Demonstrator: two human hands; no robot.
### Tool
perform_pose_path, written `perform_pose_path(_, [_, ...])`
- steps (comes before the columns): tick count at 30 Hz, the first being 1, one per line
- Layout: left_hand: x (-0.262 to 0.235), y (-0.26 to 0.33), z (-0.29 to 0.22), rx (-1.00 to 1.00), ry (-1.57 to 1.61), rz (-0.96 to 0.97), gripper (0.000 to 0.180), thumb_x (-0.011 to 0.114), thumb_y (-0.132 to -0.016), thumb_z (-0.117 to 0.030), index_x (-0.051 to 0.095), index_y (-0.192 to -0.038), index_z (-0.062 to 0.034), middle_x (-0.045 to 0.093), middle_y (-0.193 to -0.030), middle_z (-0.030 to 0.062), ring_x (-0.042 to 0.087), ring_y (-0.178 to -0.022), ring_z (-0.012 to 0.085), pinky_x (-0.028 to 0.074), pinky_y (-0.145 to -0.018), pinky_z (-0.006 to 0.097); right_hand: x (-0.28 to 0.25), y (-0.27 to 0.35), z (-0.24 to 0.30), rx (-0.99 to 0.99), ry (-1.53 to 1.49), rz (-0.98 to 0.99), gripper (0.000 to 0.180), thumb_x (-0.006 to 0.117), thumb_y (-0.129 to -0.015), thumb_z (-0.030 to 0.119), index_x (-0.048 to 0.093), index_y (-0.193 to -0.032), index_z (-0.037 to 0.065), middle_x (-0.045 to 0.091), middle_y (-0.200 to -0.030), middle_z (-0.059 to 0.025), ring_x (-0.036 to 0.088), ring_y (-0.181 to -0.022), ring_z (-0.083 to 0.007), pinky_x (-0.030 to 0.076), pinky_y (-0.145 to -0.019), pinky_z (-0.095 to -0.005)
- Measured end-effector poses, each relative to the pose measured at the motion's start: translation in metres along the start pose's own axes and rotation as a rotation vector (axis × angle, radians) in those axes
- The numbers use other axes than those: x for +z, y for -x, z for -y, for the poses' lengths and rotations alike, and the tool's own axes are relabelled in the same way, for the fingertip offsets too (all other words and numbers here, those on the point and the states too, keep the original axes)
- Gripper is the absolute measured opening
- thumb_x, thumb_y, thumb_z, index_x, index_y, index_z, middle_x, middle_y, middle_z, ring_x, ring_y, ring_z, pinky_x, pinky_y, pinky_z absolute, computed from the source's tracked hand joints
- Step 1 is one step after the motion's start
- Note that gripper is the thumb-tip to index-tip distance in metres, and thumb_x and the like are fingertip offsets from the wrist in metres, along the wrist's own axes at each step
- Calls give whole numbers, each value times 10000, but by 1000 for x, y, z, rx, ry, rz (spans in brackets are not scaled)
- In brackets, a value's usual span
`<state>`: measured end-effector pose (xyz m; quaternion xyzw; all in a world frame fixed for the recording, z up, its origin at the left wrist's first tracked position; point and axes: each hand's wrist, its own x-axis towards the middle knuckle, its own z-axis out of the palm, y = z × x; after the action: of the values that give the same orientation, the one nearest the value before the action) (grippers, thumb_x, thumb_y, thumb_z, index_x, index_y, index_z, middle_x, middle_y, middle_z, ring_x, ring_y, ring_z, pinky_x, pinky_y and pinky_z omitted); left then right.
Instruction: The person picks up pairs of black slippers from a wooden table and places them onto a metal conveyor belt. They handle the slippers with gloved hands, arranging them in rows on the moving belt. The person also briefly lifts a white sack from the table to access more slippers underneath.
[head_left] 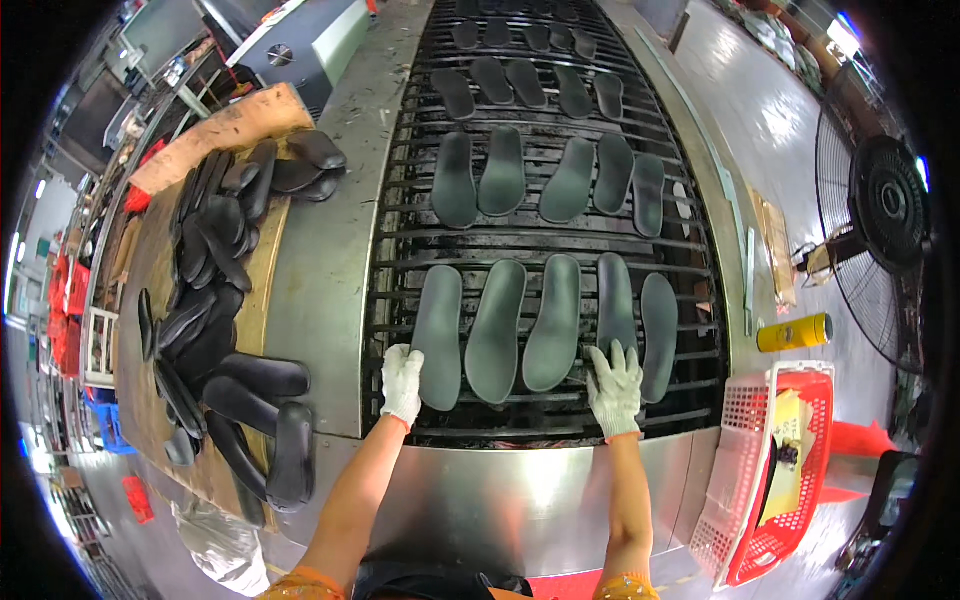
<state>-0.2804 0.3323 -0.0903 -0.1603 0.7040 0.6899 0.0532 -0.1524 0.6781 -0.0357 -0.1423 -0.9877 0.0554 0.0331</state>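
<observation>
Across the near end of a slatted metal conveyor (520,428) lies a row of dark grey-green shoe insoles. My left hand (402,386), in a white knit glove, pinches the lower left edge of the leftmost insole (440,325). My right hand (615,390), gloved the same way, has its fingers spread over the lower end of the fourth insole (614,295). Between my hands are two more insoles, one (496,330) with its wide end down and the other (553,325) beside it. The rightmost insole (658,335) lies just past my right hand.
Further rows of insoles (502,170) continue up the conveyor. To the left, black insoles (215,240) are heaped on a wooden board (150,420). A red and white plastic basket (745,470), a yellow cylinder (795,333) and a black fan (888,205) stand on the right.
</observation>
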Motion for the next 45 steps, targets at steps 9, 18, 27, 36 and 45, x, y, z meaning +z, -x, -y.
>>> perform_pose_path(9, [-26, 24, -41, -4, -296, 83, 442, 650, -862, -155, 602, -1288, -47, 677, -1205, 171, 641, -1143, 301, 483, -1009, 403, -10, 60, 93, 13, -346, -31, 526, 691, -854, 129, 547, -1344, 0, 467, -1407, -319, 457, -1285, -477, 388, -1091, -514])
perform_pose_path(18, [-183, 120, -66, 13, -256, 36, 286, 693, -867, -95, 677, -1146, -32, 729, -1105, 110, 691, -1051, 210, 549, -927, 355, -10, 126, 258, -283, -653, 128, 476, 713, -842, 166, 606, -1264, -27, 512, -1359, -328, 498, -1253, -467, 431, -1052, -512])
perform_pose_path(27, [-383, 144, -64, 199, -704, -723, 570, 781, -767, -146, 567, -1291, -85, 614, -1222, 193, 617, -1084, 390, 509, -945, 454, -25, 146, 462, -550, -728, 423, 730, 648, -917, 352, 345, -1536, 113, 564, -1303, -324, 562, -1207, -446, 461, -1007, -499])
perform_pose_path(36, [-425, 121, -53, -159, -617, -571, 878, 835, -719, -230, 407, -1477, -114, 626, -1199, 223, 630, -1098, 384, 510, -947, 454, -42, 137, 558, -454, -279, 732, 594, 587, -932, 551, 507, -1377, 165, 696, -1091, -261, 654, -1050, -457, 519, -866, -513])
perform_pose_path(45, [-421, 121, -32, -74, -300, -378, 706, 798, -730, -106, 522, -1380, -116, 644, -1054, 140, 656, -916, 303, 544, -839, 398, -6, 153, 480, 60, -722, 459, 335, 656, -830, 136, 538, -1117, 10, 672, -954, -155, 663, -641, -214, 523, -513, -321])
